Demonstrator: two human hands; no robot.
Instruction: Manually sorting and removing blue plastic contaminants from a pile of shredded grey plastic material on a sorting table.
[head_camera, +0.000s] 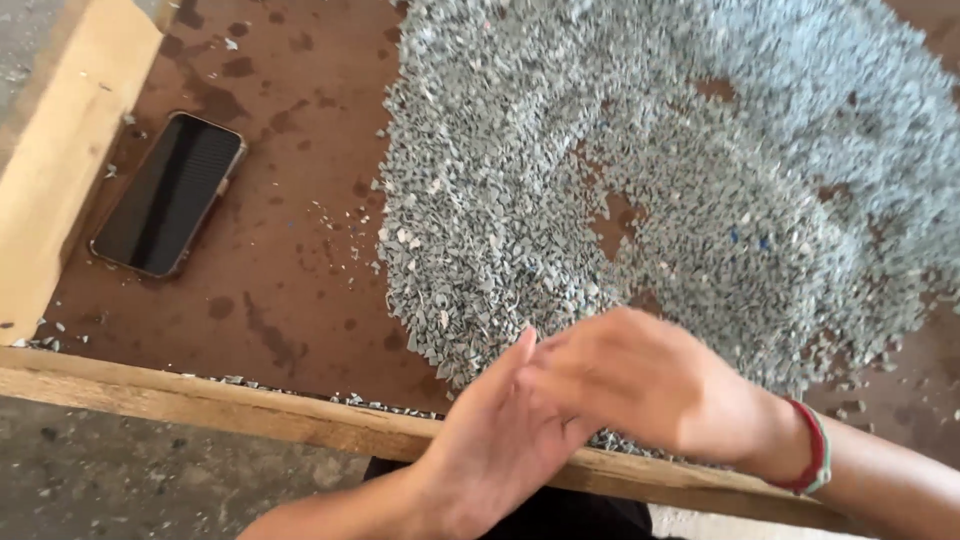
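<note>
A wide heap of small grey plastic chips (640, 170) covers the right half of a brown board (280, 260) with a raised wooden rim (230, 405). My left hand (495, 440) and my right hand (650, 385) meet over the near rim, palms touching, both blurred with motion. The fingers look flat and nothing large shows between them. A red and green band (815, 450) circles my right wrist. A few blue chips (745, 240) lie in the heap.
A dark smartphone (170, 192) lies screen up on the board's left side, near the pale wooden side rim (60, 150). Loose chips are scattered along the near rim. Grey concrete floor (150, 480) shows below the board.
</note>
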